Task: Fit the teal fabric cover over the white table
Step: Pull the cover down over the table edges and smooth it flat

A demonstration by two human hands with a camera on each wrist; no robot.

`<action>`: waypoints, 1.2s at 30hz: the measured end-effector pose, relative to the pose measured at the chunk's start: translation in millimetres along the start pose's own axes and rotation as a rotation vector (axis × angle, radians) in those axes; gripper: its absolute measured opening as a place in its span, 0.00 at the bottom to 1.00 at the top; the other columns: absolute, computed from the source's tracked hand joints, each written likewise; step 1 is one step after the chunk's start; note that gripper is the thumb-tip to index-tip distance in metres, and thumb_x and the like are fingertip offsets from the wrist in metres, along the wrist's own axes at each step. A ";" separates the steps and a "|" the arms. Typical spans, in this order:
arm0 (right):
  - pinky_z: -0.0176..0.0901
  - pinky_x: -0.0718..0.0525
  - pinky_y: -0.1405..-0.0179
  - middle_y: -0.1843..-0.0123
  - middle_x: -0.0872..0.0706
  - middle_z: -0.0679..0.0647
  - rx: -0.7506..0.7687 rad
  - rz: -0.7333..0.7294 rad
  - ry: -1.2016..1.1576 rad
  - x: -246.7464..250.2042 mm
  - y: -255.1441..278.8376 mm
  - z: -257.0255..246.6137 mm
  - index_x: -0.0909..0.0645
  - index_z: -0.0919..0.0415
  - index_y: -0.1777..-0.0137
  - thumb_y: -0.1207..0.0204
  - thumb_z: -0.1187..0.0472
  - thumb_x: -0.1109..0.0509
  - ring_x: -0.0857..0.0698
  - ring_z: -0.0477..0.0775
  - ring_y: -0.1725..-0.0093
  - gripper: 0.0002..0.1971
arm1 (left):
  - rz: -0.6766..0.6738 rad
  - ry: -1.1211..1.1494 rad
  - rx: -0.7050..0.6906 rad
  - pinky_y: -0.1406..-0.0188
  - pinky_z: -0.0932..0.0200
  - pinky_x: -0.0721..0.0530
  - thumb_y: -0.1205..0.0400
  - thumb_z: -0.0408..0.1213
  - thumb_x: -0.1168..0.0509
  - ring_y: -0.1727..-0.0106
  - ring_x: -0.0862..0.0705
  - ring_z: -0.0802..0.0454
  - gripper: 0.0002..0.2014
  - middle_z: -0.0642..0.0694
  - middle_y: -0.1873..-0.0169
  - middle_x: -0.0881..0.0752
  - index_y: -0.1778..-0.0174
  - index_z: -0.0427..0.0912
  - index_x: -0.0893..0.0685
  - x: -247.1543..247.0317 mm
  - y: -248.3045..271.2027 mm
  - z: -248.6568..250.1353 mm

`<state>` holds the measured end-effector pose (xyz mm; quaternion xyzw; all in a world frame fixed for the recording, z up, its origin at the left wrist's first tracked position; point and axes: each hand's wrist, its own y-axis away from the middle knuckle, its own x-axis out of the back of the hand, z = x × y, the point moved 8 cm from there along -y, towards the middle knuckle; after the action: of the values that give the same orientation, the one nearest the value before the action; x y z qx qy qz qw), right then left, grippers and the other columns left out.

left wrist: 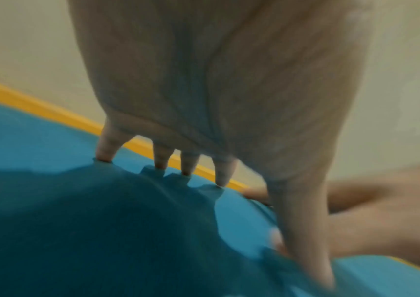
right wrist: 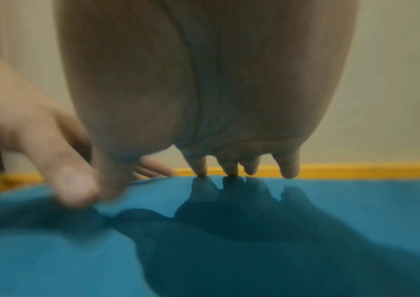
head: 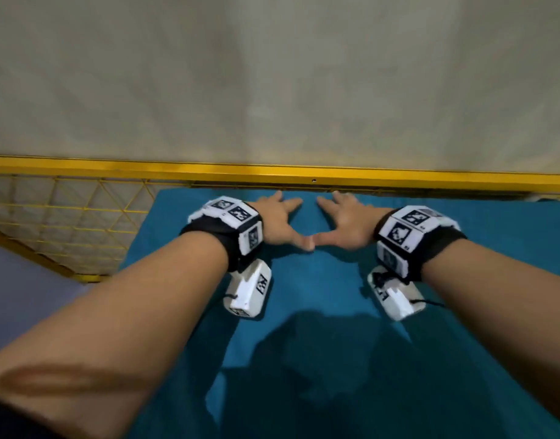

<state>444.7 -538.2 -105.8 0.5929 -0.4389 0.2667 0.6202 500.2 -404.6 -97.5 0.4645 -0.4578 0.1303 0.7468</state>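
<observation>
Under both palms lies the cover [head: 335, 296], spread over the tabletop. My left hand [head: 278, 221] and right hand [head: 346, 223] press flat, fingers straight and splayed, thumbs touching. I reckon I should sweep them apart with even pressure, pushing slack toward the rail [head: 272, 172] beyond my fingertips.

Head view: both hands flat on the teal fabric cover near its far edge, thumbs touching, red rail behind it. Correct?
Not quite: the rail is yellow, not red, as the head view shows. The rest holds: left hand and right hand lie flat on the teal fabric cover near its far edge, thumbs touching.
</observation>
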 end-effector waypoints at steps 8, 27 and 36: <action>0.66 0.48 0.19 0.14 0.61 0.60 -0.347 -0.028 -0.001 -13.6 42.0 116.7 0.66 0.52 0.16 0.52 0.16 0.39 0.54 0.68 0.16 0.70 | 0.069 -0.025 0.354 0.14 0.28 0.45 0.41 0.71 0.22 0.11 0.56 0.28 0.72 0.42 0.11 0.63 0.11 0.56 0.64 -21.1 21.5 -102.4; 0.66 0.49 0.18 0.15 0.69 0.58 -0.065 -0.135 0.057 -53.1 72.1 14.8 0.72 0.50 0.18 0.69 0.18 0.38 0.61 0.67 0.16 0.80 | -0.085 0.475 0.561 0.63 0.50 0.09 0.19 0.32 0.27 0.67 0.11 0.42 0.11 0.38 0.72 0.10 0.66 0.31 0.16 -122.7 217.8 -224.4; 0.74 0.48 0.22 0.14 0.64 0.57 -0.010 -0.011 -0.011 -35.0 54.5 -53.2 0.64 0.46 0.16 0.46 0.20 0.34 0.60 0.62 0.15 0.65 | 0.288 0.127 0.218 0.14 0.39 0.39 0.18 0.64 0.40 0.11 0.43 0.43 0.40 0.44 0.11 0.48 0.13 0.52 0.43 -45.7 134.1 -111.2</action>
<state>394.0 -471.6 -103.9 0.5940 -0.4403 0.2576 0.6221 454.6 -232.0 -73.8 0.4629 -0.4546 0.3137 0.6933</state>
